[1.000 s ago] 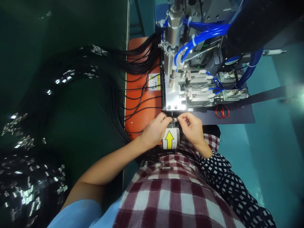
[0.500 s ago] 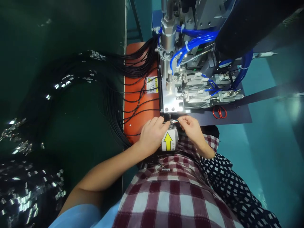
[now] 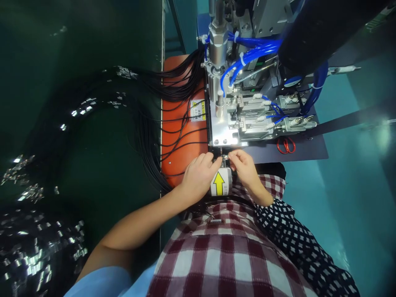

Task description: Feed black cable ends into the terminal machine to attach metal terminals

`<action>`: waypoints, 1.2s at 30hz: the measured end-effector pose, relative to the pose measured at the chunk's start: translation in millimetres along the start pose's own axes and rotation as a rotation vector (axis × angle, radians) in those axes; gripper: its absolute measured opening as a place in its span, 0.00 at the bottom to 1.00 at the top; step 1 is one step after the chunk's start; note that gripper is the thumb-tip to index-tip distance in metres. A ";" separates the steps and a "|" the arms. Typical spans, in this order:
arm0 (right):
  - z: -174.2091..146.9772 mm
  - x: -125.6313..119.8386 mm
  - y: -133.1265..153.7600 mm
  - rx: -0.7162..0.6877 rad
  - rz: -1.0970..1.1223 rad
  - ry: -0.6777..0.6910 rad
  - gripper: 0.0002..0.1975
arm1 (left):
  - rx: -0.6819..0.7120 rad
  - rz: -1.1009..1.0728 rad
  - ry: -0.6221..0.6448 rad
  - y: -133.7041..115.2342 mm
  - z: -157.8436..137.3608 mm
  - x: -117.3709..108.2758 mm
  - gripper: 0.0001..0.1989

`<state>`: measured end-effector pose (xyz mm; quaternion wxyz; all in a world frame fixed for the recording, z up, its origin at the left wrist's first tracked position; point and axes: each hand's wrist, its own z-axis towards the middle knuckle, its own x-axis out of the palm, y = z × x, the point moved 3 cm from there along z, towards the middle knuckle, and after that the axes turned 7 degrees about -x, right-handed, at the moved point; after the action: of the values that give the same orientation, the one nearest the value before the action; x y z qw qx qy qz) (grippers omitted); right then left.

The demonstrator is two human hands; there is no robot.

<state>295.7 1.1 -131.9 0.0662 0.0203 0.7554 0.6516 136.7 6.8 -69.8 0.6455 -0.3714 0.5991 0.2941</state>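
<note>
My left hand (image 3: 198, 176) rests low over the orange board's near end, its fingers curled round a black cable (image 3: 177, 175) that runs in from the left. The thumb points right, beside a small metal connector (image 3: 225, 157) at the machine's front edge. On the connector's other side, my right hand (image 3: 244, 166) pinches with thumb and forefinger at the cable's thin wire ends, which the fingertips now hide. Just below the hands is a machine part with a yellow arrow label (image 3: 219, 183).
A metal machine (image 3: 221, 128) with blue air hoses (image 3: 256, 53) rises ahead. Black cables (image 3: 148, 140) cross the orange board (image 3: 173, 163), their metal ends glinting on the dark left surface. Red-handled scissors (image 3: 286, 145) lie on the grey plate at right.
My right hand has moved slightly left, up against the connector; coloured wires seen at its fingertips before are now covered. My left hand has stayed in place.
</note>
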 end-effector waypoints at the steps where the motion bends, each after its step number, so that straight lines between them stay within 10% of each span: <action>1: 0.4 0.7 -1.5 0.033 0.044 0.000 0.15 | 0.001 -0.013 0.004 1.0 0.1 -0.5 0.16; 26: 1.0 6.7 1.6 0.196 0.312 0.055 0.18 | 0.019 -0.214 -0.040 -3.7 7.4 11.0 0.15; 31: -0.8 5.9 0.5 0.168 0.328 0.063 0.19 | -0.138 -0.368 -0.125 9.1 -24.0 8.2 0.20; 36: -1.2 4.3 -0.1 0.155 0.298 0.060 0.19 | -0.295 -0.072 -0.073 7.2 -51.6 9.7 0.23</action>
<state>291.3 0.4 -132.2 -0.0557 0.1176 0.7935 0.5945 103.2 -32.8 -80.7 0.6153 -0.4727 0.5119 0.3687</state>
